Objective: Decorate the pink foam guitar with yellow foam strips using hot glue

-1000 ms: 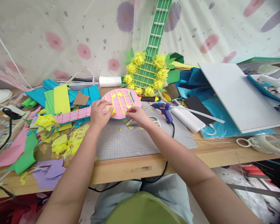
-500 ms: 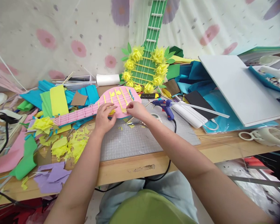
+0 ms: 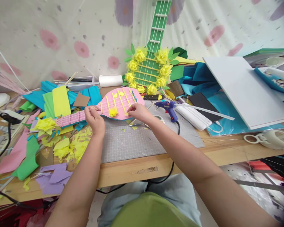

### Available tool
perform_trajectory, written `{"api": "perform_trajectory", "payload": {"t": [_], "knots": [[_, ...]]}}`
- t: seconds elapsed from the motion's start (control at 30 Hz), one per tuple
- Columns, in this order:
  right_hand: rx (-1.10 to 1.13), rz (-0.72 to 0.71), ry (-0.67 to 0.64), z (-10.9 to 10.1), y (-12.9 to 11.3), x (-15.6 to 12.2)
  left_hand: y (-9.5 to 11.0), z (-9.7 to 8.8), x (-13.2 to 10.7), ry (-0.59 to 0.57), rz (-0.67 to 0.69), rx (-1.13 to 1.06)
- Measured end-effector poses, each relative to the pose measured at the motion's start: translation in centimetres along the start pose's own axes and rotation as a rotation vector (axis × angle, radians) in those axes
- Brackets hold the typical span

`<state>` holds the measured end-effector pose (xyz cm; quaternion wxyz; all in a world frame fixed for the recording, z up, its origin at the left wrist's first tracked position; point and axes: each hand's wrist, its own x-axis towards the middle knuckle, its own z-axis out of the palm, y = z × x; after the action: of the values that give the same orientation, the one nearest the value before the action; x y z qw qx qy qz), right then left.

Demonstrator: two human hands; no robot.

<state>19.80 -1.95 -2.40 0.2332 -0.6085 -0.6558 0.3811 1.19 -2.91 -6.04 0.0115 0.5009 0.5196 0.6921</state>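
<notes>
A pink paper model lute [image 3: 120,103] lies slantwise on the table, with yellow bars, white strings and blue pegs. My left hand [image 3: 94,121] is closed around its neck where it joins the body. A yellow paper flower [image 3: 113,112] sits on the body's near edge, between my hands. The fingertips of my right hand [image 3: 139,113] pinch together at the near right edge of the body, on a small yellow paper piece [image 3: 126,114] mostly hidden by the fingers. Another yellow flower [image 3: 46,125] is at the neck's far left end.
A green model lute [image 3: 146,69] ringed with yellow flowers stands behind. Right of my right hand, a blue glue gun [image 3: 168,108] lies on the grey cutting mat [image 3: 132,145], near scissors [image 3: 159,118] and a utility knife [image 3: 152,97]. Yellow paper scraps [image 3: 79,145] lie left; a white board [image 3: 246,91] leans right.
My left hand has moved left from the yellow flower to the lute's neck and closed on it, uncovering the flower. My right hand stays pinched at nearly the same spot.
</notes>
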Motion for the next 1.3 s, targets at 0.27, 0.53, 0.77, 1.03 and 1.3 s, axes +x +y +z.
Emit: {"api": "perform_trajectory", "payload": {"t": [0.27,0.53,0.77,1.03,1.3], "knots": [[0.241,0.021,-0.095,0.0,0.3,-0.5,1.1,-0.6,-0.6,-0.209,0.101,-0.01],[0.236,0.052,-0.106,0.3,-0.1,-0.5,2.0,-0.8,-0.8,-0.69,0.388,0.134],[0.284,0.079,-0.11,0.9,-0.4,0.1,1.1,-0.7,-0.4,-0.709,0.446,0.298],[0.148,0.022,-0.055,2.3,-0.7,0.8,-0.2,-1.0,0.1,-0.62,0.392,0.289],[-0.003,0.043,-0.037,3.0,-2.1,0.8,-0.5,-0.8,-0.1,-0.581,0.314,0.245]]}}
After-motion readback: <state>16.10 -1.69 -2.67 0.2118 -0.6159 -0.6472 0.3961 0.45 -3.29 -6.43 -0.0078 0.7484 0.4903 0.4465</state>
